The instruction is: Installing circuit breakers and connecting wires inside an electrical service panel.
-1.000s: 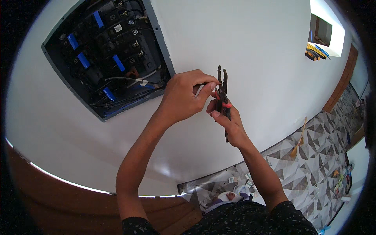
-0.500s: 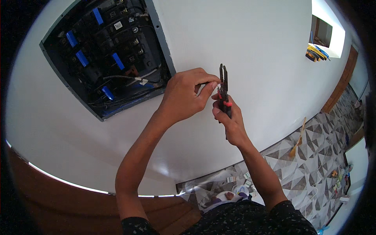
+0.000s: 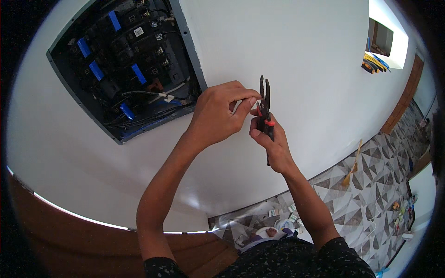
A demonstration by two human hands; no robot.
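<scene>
My right hand (image 3: pixel 270 141) is wrapped round a pair of pliers (image 3: pixel 264 109) with long dark jaws and black-and-red handles. The tool points upward in front of the white wall, its jaw tips slightly apart. Close against the tool's pivot, my left hand (image 3: pixel 219 112) is closed in a pinch of thumb and forefinger. Whatever sits between those fingertips is too small to make out. Up and left of my left hand is an open electrical panel (image 3: pixel 201 76), with dark breakers, strips of blue tape (image 3: pixel 138 73) and loose wires (image 3: pixel 153 93) inside.
Several yellow, orange and blue hand tools (image 3: pixel 374 63) lie on the ledge of a wall opening at upper right. A broom (image 3: pixel 354 167) rests on the patterned tile floor (image 3: pixel 371 185). Small boxes (image 3: pixel 273 212) are on the floor below, and a brown surface (image 3: pixel 92 241) spans the lower left.
Both hands and the pliers hold nearly the same place. The handles appear slightly shifted in my right hand, and its fingers have moved a little to the left.
</scene>
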